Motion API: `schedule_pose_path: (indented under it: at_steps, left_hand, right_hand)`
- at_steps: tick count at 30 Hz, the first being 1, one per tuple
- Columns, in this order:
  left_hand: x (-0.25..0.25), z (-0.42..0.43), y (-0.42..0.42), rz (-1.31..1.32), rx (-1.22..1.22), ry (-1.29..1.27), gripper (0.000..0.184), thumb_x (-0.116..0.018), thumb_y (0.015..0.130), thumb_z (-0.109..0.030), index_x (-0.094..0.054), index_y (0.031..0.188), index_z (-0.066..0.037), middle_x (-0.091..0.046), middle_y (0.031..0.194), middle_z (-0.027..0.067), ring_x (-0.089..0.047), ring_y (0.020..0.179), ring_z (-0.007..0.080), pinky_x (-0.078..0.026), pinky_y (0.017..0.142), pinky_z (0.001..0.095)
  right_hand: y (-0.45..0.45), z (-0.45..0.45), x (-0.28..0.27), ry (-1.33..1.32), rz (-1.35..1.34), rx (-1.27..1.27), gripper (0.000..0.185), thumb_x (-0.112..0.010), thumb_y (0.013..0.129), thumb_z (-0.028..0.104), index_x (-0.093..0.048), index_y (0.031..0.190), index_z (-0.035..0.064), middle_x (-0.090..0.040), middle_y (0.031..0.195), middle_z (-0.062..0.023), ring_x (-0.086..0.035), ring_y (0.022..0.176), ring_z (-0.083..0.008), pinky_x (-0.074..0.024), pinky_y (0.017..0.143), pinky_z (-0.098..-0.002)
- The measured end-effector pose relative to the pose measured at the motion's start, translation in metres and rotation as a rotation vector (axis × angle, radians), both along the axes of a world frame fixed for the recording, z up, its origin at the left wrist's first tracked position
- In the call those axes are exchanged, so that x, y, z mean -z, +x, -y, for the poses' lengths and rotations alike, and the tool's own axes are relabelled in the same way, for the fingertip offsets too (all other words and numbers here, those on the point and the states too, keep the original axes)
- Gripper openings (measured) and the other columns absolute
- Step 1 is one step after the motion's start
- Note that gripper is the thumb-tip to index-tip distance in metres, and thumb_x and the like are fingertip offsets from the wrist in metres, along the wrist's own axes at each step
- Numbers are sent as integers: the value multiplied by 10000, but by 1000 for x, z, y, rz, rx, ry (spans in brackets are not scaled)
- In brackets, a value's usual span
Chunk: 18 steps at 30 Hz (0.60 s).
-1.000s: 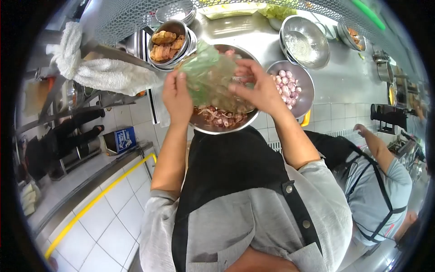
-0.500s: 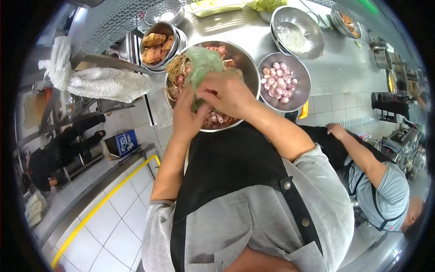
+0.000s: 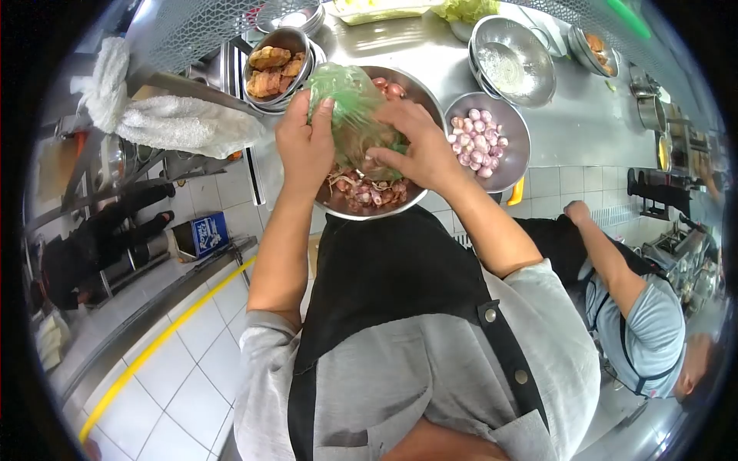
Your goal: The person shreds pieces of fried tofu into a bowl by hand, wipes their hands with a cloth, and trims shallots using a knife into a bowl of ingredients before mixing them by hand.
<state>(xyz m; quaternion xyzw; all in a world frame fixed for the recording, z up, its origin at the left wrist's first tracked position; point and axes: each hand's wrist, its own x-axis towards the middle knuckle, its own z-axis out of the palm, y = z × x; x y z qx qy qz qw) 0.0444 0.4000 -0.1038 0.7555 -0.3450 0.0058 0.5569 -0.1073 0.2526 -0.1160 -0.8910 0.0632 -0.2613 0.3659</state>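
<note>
A thin green plastic bag (image 3: 346, 86) hangs over a large steel bowl (image 3: 435, 115). My left hand (image 3: 304, 146) pinches the bag's left upper edge between thumb and fingers. On the other side, my right hand (image 3: 423, 150) has its curved fingers and thumb around the bag, thumb apart from the index finger. Brownish shapes show through the plastic; what they are is unclear. Below lie reddish shallots and loose skins (image 3: 369, 194) in the bowl, with more unpeeled shallots (image 3: 390, 88) at its far side. Peeled shallots (image 3: 478, 142) fill part of a grey bowl (image 3: 516, 157) to the right.
Browned food pieces (image 3: 273, 73) sit in a bowl at the left. Empty-looking steel bowls (image 3: 530, 69) are stacked at the back right. A white towel (image 3: 188, 127) hangs over a rail on the left. Another person (image 3: 630, 307) stands at right, beside me.
My left hand has moved up and left, lifting the bag's edge. My right hand has shifted right, and the bag is spread wider between them. The rooted shallots at the bowl's left are now hidden.
</note>
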Motion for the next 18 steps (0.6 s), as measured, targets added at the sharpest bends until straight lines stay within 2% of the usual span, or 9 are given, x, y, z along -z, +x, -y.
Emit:
schedule_pose_path:
  at_steps: [4, 6, 7, 8, 11, 12, 14, 16, 18]
  left_hand:
    - [-6, 3, -15, -41, -10, -35, 167, -656, 1029, -116, -669, 1133, 14, -724, 1000, 130, -684, 918, 210, -539, 828, 351]
    - [-12, 1, -15, -326, 41, -224, 225, -647, 1040, -115, -635, 1227, 10, -721, 1088, 88, -666, 963, 190, -541, 871, 348]
    - [-12, -4, -15, -447, 121, -240, 366, -685, 1016, -131, -583, 1339, 7, -702, 1169, 93, -653, 1026, 212, -528, 927, 370]
    - [-9, -8, -13, -446, 130, -239, 366, -685, 1016, -131, -583, 1339, 7, -702, 1169, 93, -653, 1026, 212, -528, 927, 370]
    - [-5, -20, -15, 31, 239, -34, 510, -763, 947, -166, -574, 1387, 8, -674, 1261, 150, -625, 1185, 282, -492, 1007, 401]
    - [-1, -20, -14, 35, 243, -33, 510, -763, 947, -166, -574, 1387, 8, -674, 1261, 150, -625, 1185, 282, -492, 1007, 401]
    - [12, -30, -15, -9, 145, 195, 430, -754, 945, -148, -631, 1333, -9, -682, 1277, 176, -651, 1169, 329, -495, 996, 404]
    - [15, -34, -9, -46, 97, 214, 393, -753, 944, -143, -657, 1306, -25, -683, 1285, 186, -655, 1165, 341, -492, 996, 407]
    - [16, -36, -4, -82, 48, 229, 357, -751, 943, -139, -684, 1279, -41, -684, 1293, 195, -659, 1161, 354, -490, 997, 411]
  right_hand:
    - [1, 8, -1, 141, 54, -16, 217, -822, 863, 98, -766, 1064, 39, -715, 1069, -125, -690, 1038, -328, -544, 928, -413]
    - [17, 7, -17, 172, 98, 28, 123, -799, 870, 76, -781, 988, 45, -720, 1007, -103, -695, 969, -304, -551, 869, -410]
    - [25, 11, -21, 100, 168, -5, 128, -795, 870, 78, -781, 992, 45, -721, 1013, -95, -694, 957, -301, -553, 849, -393]
    - [33, 13, -27, 25, 241, -40, 132, -792, 870, 80, -780, 996, 45, -721, 1020, -87, -693, 944, -298, -554, 829, -377]
    - [48, 1, -51, 57, 238, -30, 137, -786, 866, 95, -788, 998, 58, -716, 983, -73, -698, 873, -273, -563, 766, -349]
    - [52, 1, -58, 136, 215, -83, 140, -787, 867, 103, -792, 1001, 64, -714, 969, -71, -700, 848, -265, -567, 752, -348]
    - [60, 1, -72, 114, 196, -98, 146, -783, 872, 108, -797, 1014, 75, -715, 939, -69, -698, 798, -246, -568, 728, -340]
    - [73, 8, -73, 68, 302, -132, 155, -781, 881, 116, -797, 1029, 75, -721, 925, -71, -702, 785, -244, -569, 726, -342]
    - [77, 13, -66, 91, 98, -130, 177, -807, 868, 162, -799, 1008, 53, -738, 941, -93, -726, 827, -209, -585, 750, -357]
